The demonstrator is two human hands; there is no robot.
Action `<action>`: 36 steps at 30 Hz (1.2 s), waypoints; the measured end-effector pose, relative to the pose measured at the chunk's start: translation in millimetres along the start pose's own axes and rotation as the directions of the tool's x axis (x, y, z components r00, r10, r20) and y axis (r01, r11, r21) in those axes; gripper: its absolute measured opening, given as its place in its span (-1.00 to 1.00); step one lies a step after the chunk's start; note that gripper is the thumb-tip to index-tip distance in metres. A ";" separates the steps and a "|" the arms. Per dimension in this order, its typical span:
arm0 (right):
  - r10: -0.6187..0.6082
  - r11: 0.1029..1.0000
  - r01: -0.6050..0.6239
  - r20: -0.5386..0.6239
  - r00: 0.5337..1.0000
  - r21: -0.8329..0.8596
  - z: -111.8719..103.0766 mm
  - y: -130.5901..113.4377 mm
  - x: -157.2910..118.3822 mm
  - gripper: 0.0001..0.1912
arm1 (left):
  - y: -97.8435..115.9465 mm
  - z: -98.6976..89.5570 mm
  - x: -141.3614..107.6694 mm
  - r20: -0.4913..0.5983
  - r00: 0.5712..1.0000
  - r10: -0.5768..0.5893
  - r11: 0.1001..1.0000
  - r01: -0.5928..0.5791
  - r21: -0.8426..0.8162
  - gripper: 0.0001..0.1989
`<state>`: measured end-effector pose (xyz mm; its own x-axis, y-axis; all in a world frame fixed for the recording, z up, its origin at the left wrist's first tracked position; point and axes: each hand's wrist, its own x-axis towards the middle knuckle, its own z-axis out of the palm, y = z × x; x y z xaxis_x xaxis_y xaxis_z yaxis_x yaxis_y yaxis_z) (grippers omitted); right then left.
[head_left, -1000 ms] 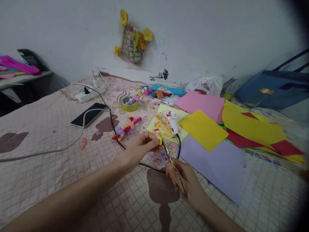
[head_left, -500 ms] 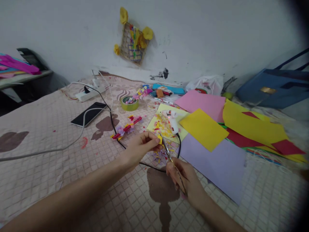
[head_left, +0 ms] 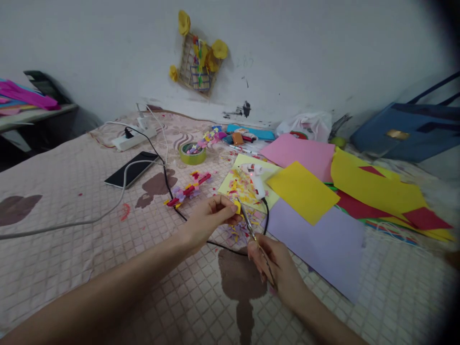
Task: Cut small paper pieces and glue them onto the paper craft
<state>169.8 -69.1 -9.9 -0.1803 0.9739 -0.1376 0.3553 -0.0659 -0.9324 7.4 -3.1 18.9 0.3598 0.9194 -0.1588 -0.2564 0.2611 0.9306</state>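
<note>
A small yellow paper piece [head_left: 237,207] is pinched between the thumb and fingers of my left hand [head_left: 219,213]. My right hand [head_left: 271,261] grips a pair of scissors [head_left: 248,223], their blades pointing up and away, right beside the yellow piece. Whether the blades touch its edge I cannot tell. Beyond my hands a white glue gun [head_left: 257,181] with a small red light lies on a pale yellow sheet [head_left: 224,184], among yellow and pink paper scraps [head_left: 242,189]. Left of it is a red strip with small paper flowers [head_left: 189,191].
Purple [head_left: 323,244], yellow [head_left: 304,191] and pink [head_left: 298,151] sheets lie on the right. A green tape roll [head_left: 192,154], a black phone [head_left: 132,170] and a power strip [head_left: 134,139] are on the left. Cables cross the cloth. A blue bag [head_left: 409,132] stands far right.
Both hands stay almost in the same place, with the scissors still beside the yellow piece. The view has shifted very slightly.
</note>
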 end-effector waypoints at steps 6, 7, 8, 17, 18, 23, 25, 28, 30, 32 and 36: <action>0.024 0.991 -0.015 -0.065 0.998 0.136 -1.9 -8.3 1.4 -0.57 | -2.8 0.3 -1.1 0.012 1.000 -0.010 0.998 0.009 0.067 -0.83; 0.019 0.987 -0.004 -0.088 0.996 0.161 -2.6 -11.3 2.1 -0.59 | -3.0 1.1 -2.1 0.021 1.000 -0.013 0.996 0.011 0.088 -0.83; 0.017 0.984 0.001 -0.103 0.995 0.177 -3.4 -14.1 2.9 -0.61 | -3.2 2.1 -3.2 0.033 0.999 -0.015 0.994 0.012 0.109 -0.83; -0.010 0.936 0.062 -0.149 0.989 0.347 0.2 -7.2 7.6 -0.74 | -10.4 9.8 -9.6 0.151 0.989 -0.001 0.971 -0.035 0.236 -0.82; -0.002 0.922 0.060 -0.150 0.989 0.381 0.7 -5.9 7.6 -0.74 | -10.4 9.5 -9.2 0.161 0.987 -0.001 0.969 -0.038 0.243 -0.83; -0.028 0.818 0.042 -0.033 0.999 0.573 -2.1 -9.8 8.2 -0.66 | -1.9 5.2 -6.9 0.326 0.939 0.113 0.930 -0.216 0.299 -0.80; -0.045 0.757 0.013 0.032 0.998 0.654 -4.2 -13.1 8.4 -0.68 | 3.3 3.4 -6.5 0.389 0.904 0.178 0.874 -0.327 0.359 -0.79; -0.021 0.713 -0.052 0.096 0.995 0.699 -6.0 -15.5 8.2 -0.75 | 7.6 1.9 -6.0 0.412 0.890 0.196 0.815 -0.382 0.436 -0.89; 0.013 0.747 -0.056 0.070 0.997 0.663 -6.6 -15.3 8.0 -0.72 | 6.8 1.4 -5.2 0.351 0.923 0.155 0.844 -0.309 0.438 -0.89; 0.033 0.822 -0.017 -0.018 0.999 0.569 -7.3 -14.3 7.9 -0.65 | 3.6 1.1 -4.2 0.263 0.961 0.079 0.897 -0.184 0.401 -0.85; 0.010 0.953 0.033 -0.139 0.990 0.300 -9.6 -12.9 8.1 -0.67 | -3.7 1.1 -3.5 0.215 0.974 -0.076 0.944 0.001 0.330 -0.80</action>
<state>172.6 -58.3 4.2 -0.0471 0.9940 -0.0991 0.0577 -0.0963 -0.9937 8.1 -7.5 16.4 0.5628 0.8120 -0.1544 0.0547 0.1498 0.9872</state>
